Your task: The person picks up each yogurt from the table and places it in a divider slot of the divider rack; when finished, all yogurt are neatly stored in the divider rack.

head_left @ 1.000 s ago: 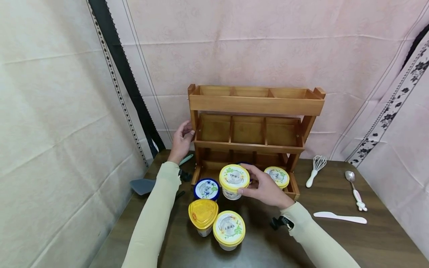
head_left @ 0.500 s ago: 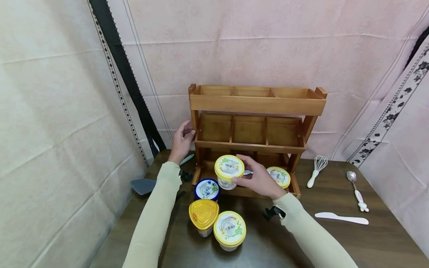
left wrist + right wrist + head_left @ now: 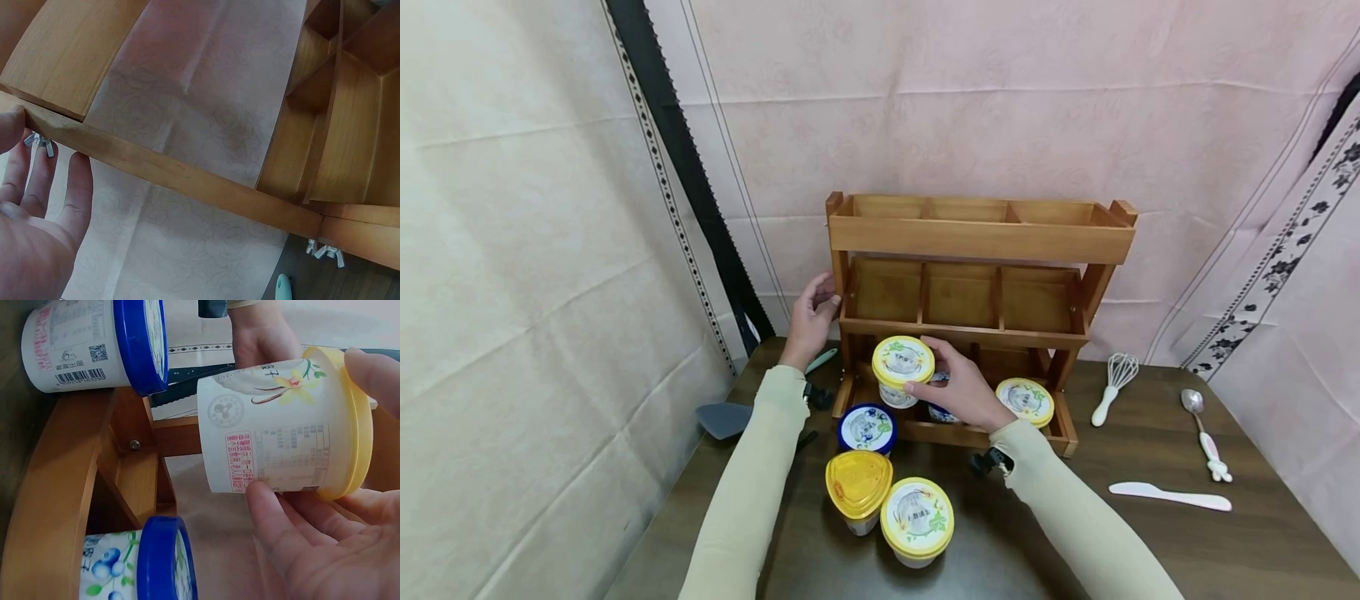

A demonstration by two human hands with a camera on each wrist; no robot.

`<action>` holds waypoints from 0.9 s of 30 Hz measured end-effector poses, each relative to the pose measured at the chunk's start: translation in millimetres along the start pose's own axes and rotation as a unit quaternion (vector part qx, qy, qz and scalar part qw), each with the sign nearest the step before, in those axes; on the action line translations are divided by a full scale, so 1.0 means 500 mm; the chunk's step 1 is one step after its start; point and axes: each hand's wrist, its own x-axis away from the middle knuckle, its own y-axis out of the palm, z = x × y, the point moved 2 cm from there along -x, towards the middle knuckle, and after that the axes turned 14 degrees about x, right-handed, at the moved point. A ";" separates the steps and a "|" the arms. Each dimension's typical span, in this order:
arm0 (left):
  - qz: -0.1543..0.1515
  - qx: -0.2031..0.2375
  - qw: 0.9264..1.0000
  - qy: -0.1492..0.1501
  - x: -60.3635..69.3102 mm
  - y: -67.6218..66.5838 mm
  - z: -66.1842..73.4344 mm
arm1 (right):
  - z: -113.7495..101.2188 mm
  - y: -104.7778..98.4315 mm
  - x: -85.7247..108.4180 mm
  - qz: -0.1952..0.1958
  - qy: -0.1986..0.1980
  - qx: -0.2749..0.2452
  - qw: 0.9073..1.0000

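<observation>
My right hand [image 3: 958, 387] holds a white tub with a yellow lid [image 3: 902, 362] by its side, thumb and fingers around it. The tub hangs over the left compartment of the bottom tier of a wooden shelf rack [image 3: 981, 242]. With thumb and fingers on either side, my left hand [image 3: 44, 225] grips the rack's left side post [image 3: 169, 172]. Partly behind my right hand, a blue-lidded tub [image 3: 119, 569] stands in the bottom middle compartment. Another yellow-lidded tub [image 3: 1026, 400] sits in the bottom right one.
Before the rack stand a blue-lidded tub [image 3: 867, 427], a tub with a rounded-triangular yellow lid [image 3: 859, 483] and a yellow-lidded tub [image 3: 917, 517]. A whisk [image 3: 1116, 383], spoon [image 3: 1206, 433] and white knife [image 3: 1172, 497] lie right. A grey-blue spatula [image 3: 724, 419] lies left.
My right hand has carried the yellow-lidded tub away from me and slightly left, from in front of the rack to over its bottom left compartment. The left hand stays at the post.
</observation>
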 end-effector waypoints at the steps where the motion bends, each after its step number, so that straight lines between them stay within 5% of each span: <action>1: 0.001 -0.001 1.000 0.001 -0.001 0.000 0.000 | -0.001 0.003 -0.006 0.001 0.000 0.002 1.000; 27: 0.009 0.009 1.000 -0.003 0.002 0.004 0.000 | 0.000 0.116 -0.084 -0.042 0.084 0.035 0.995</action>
